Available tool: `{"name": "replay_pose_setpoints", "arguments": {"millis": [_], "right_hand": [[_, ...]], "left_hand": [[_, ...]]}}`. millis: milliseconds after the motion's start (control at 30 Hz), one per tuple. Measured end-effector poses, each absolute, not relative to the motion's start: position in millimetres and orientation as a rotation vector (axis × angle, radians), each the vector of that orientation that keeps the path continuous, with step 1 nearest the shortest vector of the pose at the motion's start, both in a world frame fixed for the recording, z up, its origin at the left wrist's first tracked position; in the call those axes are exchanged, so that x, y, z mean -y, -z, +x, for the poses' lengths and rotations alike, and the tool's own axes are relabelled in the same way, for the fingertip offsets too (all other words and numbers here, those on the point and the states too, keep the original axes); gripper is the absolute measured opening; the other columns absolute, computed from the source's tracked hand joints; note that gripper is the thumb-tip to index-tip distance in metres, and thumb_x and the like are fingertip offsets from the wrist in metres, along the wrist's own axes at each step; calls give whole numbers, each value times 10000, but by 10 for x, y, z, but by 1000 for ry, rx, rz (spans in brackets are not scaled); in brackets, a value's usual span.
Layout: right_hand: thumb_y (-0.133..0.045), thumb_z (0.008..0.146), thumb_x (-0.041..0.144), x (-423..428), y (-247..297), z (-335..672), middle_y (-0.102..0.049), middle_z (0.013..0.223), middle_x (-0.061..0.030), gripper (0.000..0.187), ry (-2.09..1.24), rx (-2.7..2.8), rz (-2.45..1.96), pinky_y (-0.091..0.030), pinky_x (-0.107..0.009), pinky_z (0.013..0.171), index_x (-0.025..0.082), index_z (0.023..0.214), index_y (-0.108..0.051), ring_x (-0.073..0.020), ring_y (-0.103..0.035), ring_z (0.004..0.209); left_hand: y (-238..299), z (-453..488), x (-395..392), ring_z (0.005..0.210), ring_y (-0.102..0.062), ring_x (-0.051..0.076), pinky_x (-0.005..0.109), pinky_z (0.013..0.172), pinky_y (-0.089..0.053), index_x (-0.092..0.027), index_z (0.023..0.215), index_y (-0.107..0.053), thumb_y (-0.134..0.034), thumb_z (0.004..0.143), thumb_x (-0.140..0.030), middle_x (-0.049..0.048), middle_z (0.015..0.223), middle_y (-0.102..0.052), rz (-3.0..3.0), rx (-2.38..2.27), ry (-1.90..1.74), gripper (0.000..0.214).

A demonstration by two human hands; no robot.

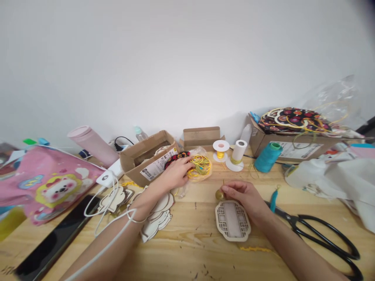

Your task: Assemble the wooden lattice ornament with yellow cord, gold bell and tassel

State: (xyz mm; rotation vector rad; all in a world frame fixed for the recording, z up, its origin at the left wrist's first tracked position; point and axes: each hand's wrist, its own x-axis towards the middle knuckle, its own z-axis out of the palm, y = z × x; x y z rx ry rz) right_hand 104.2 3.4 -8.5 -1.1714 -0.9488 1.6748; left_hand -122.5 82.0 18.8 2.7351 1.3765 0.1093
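My left hand (175,173) reaches forward and rests on a clear bag of yellow cord loops (200,166) beside a dark patterned fabric piece (175,157); its fingers are curled onto the bag. My right hand (243,194) pinches a small gold bell (219,194) at the top edge of a flat wooden lattice frame (232,220) lying on the wooden table (187,249).
An open cardboard box (146,158) and a pink bottle (93,145) stand left. Spools (221,150), a teal thread cone (267,157), and a box of fabric hoops (295,127) sit behind. Black scissors (322,234) lie right. Wooden cutouts (156,218), a white cable and a pink bag (49,183) lie left.
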Motion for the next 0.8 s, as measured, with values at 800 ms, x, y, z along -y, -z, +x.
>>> {"name": "replay_pose_setpoints", "arguments": {"millis": [800], "right_hand": [[-716,580,383,-27,96,1040,-611,588,1,269,-1675,957,-1180,-368,-221,489,143,687,-662,-96,-502,512]], "left_hand": [[-378,-1387,-751,977,-553,174,293,867,-433,-173,973,-601,-382,790,-134,61,1126,-559,2751,-1644,-471,289]]}}
